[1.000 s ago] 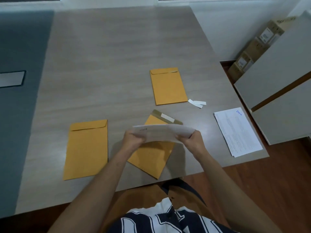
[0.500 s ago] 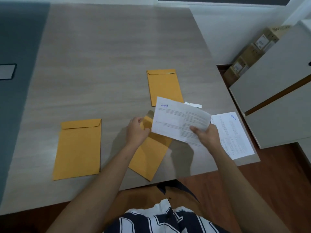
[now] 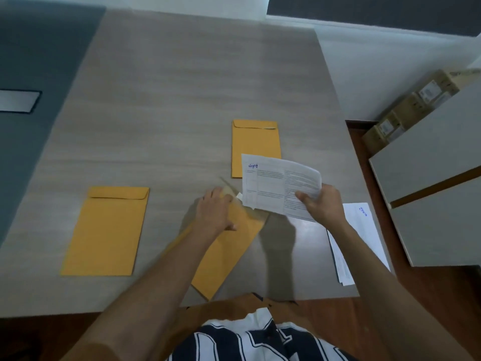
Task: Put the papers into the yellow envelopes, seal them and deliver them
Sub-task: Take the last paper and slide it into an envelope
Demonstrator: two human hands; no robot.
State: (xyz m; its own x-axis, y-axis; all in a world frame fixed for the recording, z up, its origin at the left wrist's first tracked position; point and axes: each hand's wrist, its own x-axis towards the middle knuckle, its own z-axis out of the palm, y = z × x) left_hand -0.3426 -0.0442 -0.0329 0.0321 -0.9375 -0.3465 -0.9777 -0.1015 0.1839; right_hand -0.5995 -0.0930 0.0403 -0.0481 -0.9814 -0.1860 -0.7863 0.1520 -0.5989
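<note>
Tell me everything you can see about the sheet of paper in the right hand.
The sheet of paper is white, printed with small dark text in columns and a blue mark at its top left corner. It looks thin and bends slightly. The right hand pinches its right edge, holding it above the table. Its lower left corner is by the mouth of the tilted envelope, which the left hand holds.

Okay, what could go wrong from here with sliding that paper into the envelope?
The printed white sheet, held at one edge by the right hand, curls and may catch on the mouth of the tilted yellow paper envelope under the left hand. That envelope's corner overhangs the grey wood-grain table edge, so a push might slide it off.
</note>
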